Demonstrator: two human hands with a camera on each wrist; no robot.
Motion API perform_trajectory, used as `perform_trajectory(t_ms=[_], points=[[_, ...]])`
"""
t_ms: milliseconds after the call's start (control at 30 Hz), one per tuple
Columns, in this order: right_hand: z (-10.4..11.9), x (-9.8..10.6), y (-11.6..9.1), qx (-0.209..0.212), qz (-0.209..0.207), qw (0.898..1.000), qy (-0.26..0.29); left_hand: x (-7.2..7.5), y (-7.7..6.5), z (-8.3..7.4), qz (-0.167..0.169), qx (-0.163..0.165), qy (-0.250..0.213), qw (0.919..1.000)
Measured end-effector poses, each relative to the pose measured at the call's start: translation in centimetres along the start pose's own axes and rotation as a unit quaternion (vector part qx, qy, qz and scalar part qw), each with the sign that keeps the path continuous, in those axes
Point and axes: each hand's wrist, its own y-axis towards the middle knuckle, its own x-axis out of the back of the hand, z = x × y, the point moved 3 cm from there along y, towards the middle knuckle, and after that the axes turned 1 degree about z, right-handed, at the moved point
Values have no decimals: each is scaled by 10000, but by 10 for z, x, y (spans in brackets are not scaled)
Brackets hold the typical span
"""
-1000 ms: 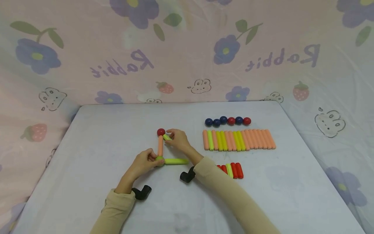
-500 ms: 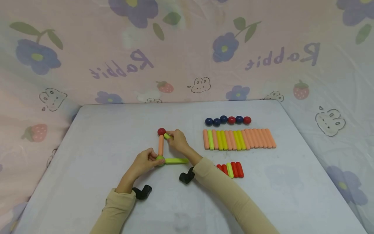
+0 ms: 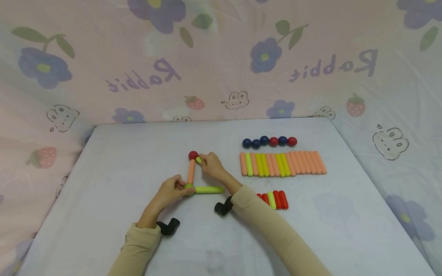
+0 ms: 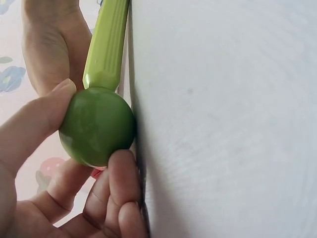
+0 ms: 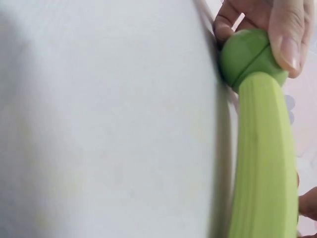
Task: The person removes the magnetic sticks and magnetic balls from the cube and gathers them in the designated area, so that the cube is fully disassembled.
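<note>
My left hand holds a green ball between thumb and fingers, low against the table. From that ball a yellow-green stick extends right, and a peach stick runs away from me to a red ball. My right hand pinches another yellow-green stick, whose visible end meets the red ball; its other end is hidden by the fingers. In the right wrist view the lower yellow-green stick fills the foreground.
Blue and red balls line up at the back right. In front of them lies a row of peach, yellow and green sticks. Shorter red sticks and a green one lie nearer, partly behind my right sleeve.
The red ball has shifted slightly right together with the stick in my right hand, and the peach stick now leans a little right. My left hand stays on the green ball.
</note>
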Motion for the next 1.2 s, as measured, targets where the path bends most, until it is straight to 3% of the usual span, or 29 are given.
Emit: perform_trajectory(t_ms=[200,367,500,833,1200], points=[[1,0,-1,73,45,9999,-105,1,-1,0,-3,31,-20,10000],[3,8,-13,-315,218,9992,148,1,0,1,14,92,-9,10000],[5,18,-30,-504,262,9978,332,1,1,0,41,95,-28,9999],[-6,50,-73,-347,326,9974,536,2,-1,1,165,78,-75,9998],[-41,98,-122,-608,394,9959,542,1,1,1,217,89,-94,9997]])
